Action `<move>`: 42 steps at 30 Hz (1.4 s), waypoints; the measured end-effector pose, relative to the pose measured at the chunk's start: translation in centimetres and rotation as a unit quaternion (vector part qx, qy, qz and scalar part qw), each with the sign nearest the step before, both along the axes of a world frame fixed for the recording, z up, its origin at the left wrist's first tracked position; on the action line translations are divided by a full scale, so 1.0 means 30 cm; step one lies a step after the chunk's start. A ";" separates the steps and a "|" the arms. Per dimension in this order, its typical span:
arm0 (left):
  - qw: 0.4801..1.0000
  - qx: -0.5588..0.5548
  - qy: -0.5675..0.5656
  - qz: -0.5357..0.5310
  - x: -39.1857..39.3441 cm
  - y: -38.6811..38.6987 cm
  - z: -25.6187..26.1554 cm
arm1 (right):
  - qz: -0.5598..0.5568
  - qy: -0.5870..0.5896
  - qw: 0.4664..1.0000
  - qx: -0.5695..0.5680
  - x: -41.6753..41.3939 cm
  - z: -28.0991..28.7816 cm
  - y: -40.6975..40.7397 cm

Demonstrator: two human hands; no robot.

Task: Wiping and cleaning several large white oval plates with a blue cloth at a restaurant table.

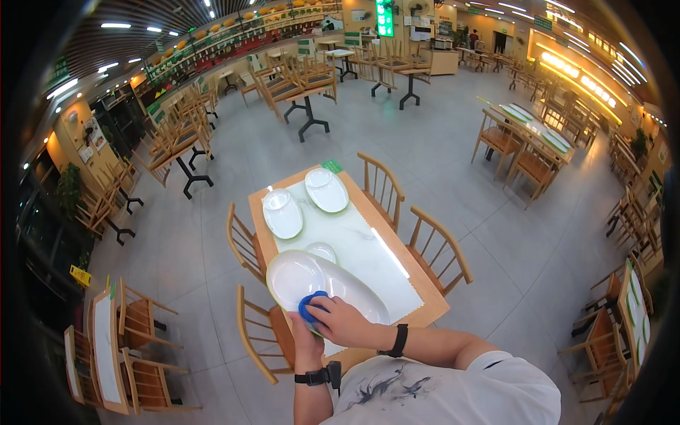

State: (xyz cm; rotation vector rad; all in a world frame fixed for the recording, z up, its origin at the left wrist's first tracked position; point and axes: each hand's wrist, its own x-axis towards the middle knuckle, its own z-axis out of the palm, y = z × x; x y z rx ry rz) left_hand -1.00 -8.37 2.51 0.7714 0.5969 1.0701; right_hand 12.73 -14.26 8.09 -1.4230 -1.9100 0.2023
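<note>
Held above the near part of the table is a large white oval plate [355,289] with a green rim and a round section at one end. My left hand [307,339] grips its near edge from the side. Bunched in my right hand [344,322] is a blue cloth [312,306], pressed against the plate's face near that edge. Beyond it, another white plate [323,249] shows only in part. Two more oval plates, one at the left [283,215] and one at the right [327,190], lie on the far half of the table.
The table [435,308] has a wooden border around a white marbled top. Wooden chairs stand along both long sides, including a near left chair [260,334] and a right chair [438,247]. Tables with upturned chairs [297,79] fill the back. A yellow floor sign [80,275] stands at left.
</note>
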 end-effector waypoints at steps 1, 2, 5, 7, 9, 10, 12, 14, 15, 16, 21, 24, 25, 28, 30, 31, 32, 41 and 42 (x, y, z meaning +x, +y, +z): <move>1.000 -0.007 -0.003 0.008 0.002 -0.001 0.012 | -0.003 0.000 1.000 -0.004 -0.001 -0.001 -0.005; 1.000 -0.014 -0.006 0.015 0.004 0.000 0.020 | -0.005 0.000 1.000 -0.007 -0.004 -0.002 -0.008; 0.999 -0.029 -0.022 0.018 -0.002 0.007 0.016 | -0.005 0.004 1.000 -0.012 -0.017 -0.005 -0.021; 0.999 -0.040 -0.017 0.023 0.005 0.007 0.022 | 0.018 0.005 1.000 -0.003 -0.019 -0.023 -0.016; 0.998 -0.050 0.008 0.043 0.013 -0.001 0.038 | 0.038 0.010 0.999 -0.012 -0.015 -0.029 -0.014; 0.998 -0.037 0.015 0.041 0.014 -0.006 0.044 | 0.046 0.013 0.999 -0.025 -0.010 -0.026 -0.015; 0.999 -0.011 0.030 0.036 0.015 -0.014 0.052 | 0.059 0.022 0.997 -0.035 -0.002 -0.028 -0.018; 0.999 -0.043 0.003 0.026 0.015 -0.009 0.027 | 0.068 0.033 0.997 -0.028 0.008 -0.036 -0.019; 0.998 -0.059 -0.010 0.021 0.017 -0.006 0.030 | 0.073 0.038 0.996 -0.043 0.014 -0.037 -0.026; 0.997 -0.063 -0.025 0.024 0.019 -0.001 0.036 | 0.077 0.043 0.994 -0.059 0.021 -0.037 -0.038; 0.991 -0.075 -0.109 0.039 -0.004 0.063 0.019 | 0.105 0.022 0.987 -0.120 0.075 -0.075 -0.107; 0.989 -0.048 -0.127 0.051 -0.020 0.084 0.062 | 0.110 -0.016 0.984 -0.140 0.119 -0.145 -0.146; 0.989 -0.045 -0.133 0.048 -0.028 0.088 0.075 | 0.109 -0.034 0.983 -0.144 0.137 -0.159 -0.158; 0.987 -0.040 -0.148 0.042 -0.038 0.094 0.110 | 0.091 -0.094 0.981 -0.144 0.189 -0.181 -0.191; 0.986 -0.041 -0.155 0.049 -0.037 0.095 0.132 | 0.067 -0.141 0.979 -0.129 0.217 -0.183 -0.201; 0.986 -0.041 -0.155 0.050 -0.031 0.092 0.141 | 0.054 -0.165 0.975 -0.141 0.224 -0.182 -0.200; 0.986 -0.040 -0.154 0.051 -0.026 0.086 0.149 | 0.041 -0.189 0.969 -0.152 0.232 -0.179 -0.198; 0.989 -0.060 -0.123 0.058 -0.013 0.058 0.181 | -0.088 -0.239 0.963 -0.086 0.307 -0.168 -0.143; 0.990 -0.063 -0.113 0.060 -0.007 0.050 0.186 | -0.094 -0.243 0.962 -0.079 0.308 -0.150 -0.132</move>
